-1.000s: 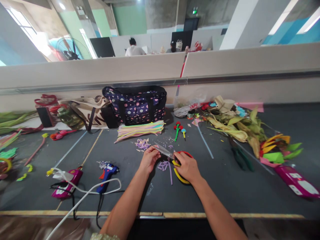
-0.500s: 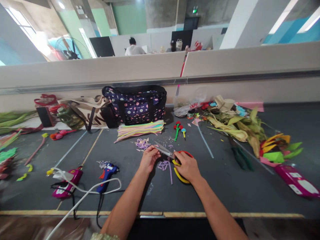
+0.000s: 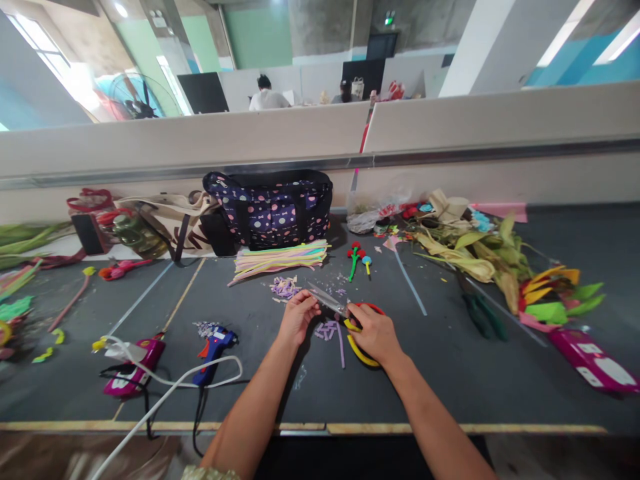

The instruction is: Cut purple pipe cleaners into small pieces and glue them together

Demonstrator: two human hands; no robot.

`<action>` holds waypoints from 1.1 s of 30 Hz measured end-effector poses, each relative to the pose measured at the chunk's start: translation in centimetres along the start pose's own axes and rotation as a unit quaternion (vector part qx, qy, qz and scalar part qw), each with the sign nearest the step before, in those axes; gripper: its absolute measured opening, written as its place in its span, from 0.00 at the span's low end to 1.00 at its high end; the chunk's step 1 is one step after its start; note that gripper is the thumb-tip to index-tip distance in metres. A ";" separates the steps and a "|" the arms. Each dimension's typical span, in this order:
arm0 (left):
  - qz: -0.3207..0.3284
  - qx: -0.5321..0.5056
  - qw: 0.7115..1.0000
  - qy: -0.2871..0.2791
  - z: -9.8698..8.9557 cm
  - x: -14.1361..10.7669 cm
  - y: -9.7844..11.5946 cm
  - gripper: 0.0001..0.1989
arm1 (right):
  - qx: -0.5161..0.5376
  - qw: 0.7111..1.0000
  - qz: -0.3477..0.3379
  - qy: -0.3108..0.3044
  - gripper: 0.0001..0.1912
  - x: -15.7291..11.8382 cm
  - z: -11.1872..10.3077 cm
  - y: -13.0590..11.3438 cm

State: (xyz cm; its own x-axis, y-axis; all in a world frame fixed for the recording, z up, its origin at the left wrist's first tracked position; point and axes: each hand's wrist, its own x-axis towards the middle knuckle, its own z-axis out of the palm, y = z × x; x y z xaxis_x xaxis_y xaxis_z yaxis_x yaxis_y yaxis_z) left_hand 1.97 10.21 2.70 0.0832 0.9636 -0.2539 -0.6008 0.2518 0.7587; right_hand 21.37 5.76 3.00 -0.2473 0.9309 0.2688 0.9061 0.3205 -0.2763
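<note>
My right hand is closed round the handles of a pair of scissors with red and yellow grips. Their blades point up and left, parted a little, with the tips by my left hand. The fingers of that hand are pinched together beside the blades; what they hold is too small to make out. Below the blades lie short purple cut pieces and one longer purple strip. A heap of small purple and pale bits sits just beyond my left hand.
Behind the heap lies a bundle of pastel pipe cleaners, before a dotted dark bag. A blue glue gun and white cable are at left. Pliers and dried husks lie right. A person sits beyond the partition.
Both hands and the scissors stay almost in place. A yellow and pink item has come into view at the far left edge.
</note>
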 end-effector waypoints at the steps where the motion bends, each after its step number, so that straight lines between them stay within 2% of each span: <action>1: 0.002 0.000 1.000 -0.002 0.0 0.0 0.0 0.14 | 0.002 1.000 -0.003 0.001 0.09 0.0 0.0 0.0; 16: 0.009 0.004 1.000 -0.001 0.1 -0.1 0.1 0.14 | 0.004 1.000 -0.007 0.009 0.07 -0.1 -0.2 0.0; 24: 0.002 0.010 1.000 0.007 0.2 -0.1 0.3 0.15 | 0.036 0.999 0.001 -0.017 0.05 -0.1 -0.1 0.1; 33: -0.007 0.009 1.000 0.004 0.2 -0.2 0.5 0.15 | -0.026 0.999 0.043 -0.018 0.15 0.2 -0.5 1.0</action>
State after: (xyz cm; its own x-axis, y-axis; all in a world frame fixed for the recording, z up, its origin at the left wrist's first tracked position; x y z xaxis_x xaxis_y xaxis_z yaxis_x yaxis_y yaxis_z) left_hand 1.87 10.17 3.25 0.0852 0.9592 -0.2695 -0.5852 0.2671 0.7656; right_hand 22.41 6.16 3.21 -0.1794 0.9603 0.2135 0.9406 0.2310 -0.2486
